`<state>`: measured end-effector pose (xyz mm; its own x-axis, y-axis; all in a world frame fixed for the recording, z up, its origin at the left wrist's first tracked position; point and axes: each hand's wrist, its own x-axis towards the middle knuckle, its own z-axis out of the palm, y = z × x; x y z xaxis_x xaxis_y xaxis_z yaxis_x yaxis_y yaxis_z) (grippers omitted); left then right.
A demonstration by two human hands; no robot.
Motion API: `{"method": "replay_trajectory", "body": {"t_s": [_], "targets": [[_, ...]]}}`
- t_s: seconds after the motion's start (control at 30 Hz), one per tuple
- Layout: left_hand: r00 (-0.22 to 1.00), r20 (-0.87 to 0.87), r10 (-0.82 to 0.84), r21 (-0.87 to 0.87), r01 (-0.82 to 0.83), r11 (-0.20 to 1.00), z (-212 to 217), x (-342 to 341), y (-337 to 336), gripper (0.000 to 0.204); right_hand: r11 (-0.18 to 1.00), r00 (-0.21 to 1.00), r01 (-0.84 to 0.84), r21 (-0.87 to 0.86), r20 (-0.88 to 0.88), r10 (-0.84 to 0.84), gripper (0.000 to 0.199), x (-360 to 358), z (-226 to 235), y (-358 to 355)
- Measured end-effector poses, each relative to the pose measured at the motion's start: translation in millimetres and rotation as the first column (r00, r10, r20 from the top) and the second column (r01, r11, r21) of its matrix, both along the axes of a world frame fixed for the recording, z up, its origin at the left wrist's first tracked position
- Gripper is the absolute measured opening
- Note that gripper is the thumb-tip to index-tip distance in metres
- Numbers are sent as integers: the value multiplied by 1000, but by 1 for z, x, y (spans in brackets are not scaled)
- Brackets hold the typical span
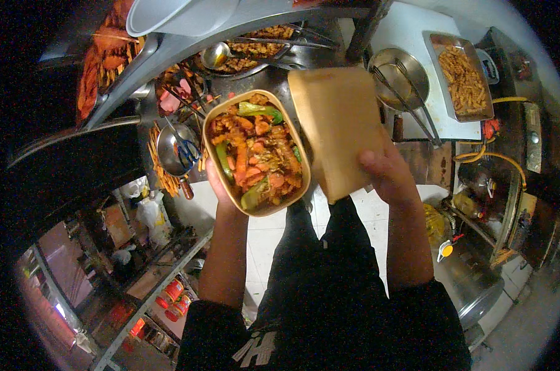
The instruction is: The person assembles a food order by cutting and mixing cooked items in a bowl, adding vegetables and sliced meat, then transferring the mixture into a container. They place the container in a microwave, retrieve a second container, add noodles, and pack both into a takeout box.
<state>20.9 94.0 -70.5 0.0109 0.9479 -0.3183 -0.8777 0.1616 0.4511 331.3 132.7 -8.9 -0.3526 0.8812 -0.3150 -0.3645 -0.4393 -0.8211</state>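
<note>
My left hand [216,180] is closed on a brown paper takeout bowl [207,139], its fingers mostly hidden behind the rim. Inside lies a saucy mix of reddish-brown pieces, orange slices and green leafy vegetables [261,151]. Just to its right, my right hand [388,170] grips a brown paper box [335,130], thumb on its near face. That box is blurred by motion, and I cannot tell whether it is a lid or another container. A narrow gap separates the two.
Beyond the bowl, a ladle [215,55] rests by a pan of browned food [261,65]. A small pan [176,148] sits to the left. Tongs [410,102] lie across a metal pot [388,65]. A tray of fried pieces [462,77] stands far right; shelves [150,303] are lower left.
</note>
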Motion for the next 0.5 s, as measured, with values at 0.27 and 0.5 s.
{"method": "replay_trajectory", "body": {"t_s": [0.27,0.5], "targets": [[997,-12,77,47,-77,996,30,43,15,59,852,554,-395,345,829,-78,88,-55,96,8],[997,-29,74,-75,-76,994,47,58,23,69,803,383,-485,348,909,-162,87,-86,109,9]]}}
